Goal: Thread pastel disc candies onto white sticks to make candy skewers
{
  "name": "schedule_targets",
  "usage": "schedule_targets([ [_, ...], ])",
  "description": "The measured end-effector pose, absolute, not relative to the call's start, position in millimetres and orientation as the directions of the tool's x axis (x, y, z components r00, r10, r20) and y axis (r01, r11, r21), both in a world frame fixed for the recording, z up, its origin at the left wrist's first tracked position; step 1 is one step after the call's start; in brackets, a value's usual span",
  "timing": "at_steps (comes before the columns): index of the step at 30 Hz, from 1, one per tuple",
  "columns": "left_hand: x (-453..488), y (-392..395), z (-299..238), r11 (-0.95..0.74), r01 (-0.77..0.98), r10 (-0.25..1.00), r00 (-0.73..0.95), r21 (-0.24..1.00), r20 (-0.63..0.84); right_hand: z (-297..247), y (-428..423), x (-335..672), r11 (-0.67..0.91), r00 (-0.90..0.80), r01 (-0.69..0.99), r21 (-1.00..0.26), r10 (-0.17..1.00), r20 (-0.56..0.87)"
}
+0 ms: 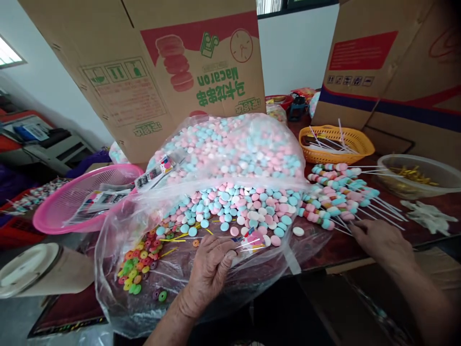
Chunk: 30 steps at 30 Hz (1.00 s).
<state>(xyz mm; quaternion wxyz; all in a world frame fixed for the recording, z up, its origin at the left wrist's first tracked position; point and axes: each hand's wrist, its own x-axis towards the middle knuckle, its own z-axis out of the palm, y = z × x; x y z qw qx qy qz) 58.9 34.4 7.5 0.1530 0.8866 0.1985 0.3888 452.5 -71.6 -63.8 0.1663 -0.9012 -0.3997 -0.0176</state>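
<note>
My left hand (212, 269) rests on a big clear plastic bag (118, 230), fingers curled around thin white sticks (248, 244) that point right toward the loose sweets. Pink, blue and white round candies (245, 204) lie heaped on the bag in front of it. Small ring candies (139, 264) in bright colours lie to its left. My right hand (383, 242) lies flat on the table edge, fingers stretched out, touching the stick ends of a pile of finished candy skewers (334, 194).
A second full bag of candies (230, 144) sits behind. An orange basket (336, 144) with sticks, a clear bowl (418, 175) with gold ties, a pink basket (75, 197), a round lid (27, 266), and cardboard boxes (162, 62) ring the area.
</note>
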Motion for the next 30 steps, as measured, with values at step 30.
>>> schedule_targets([
  [30, 64.7, 27.8, 28.0, -0.855, 0.249, 0.425, 0.838, 0.454, 0.342, 30.6, -96.8, 333.1, 0.412, -0.245, 0.867, -0.28, 0.842, 0.481],
])
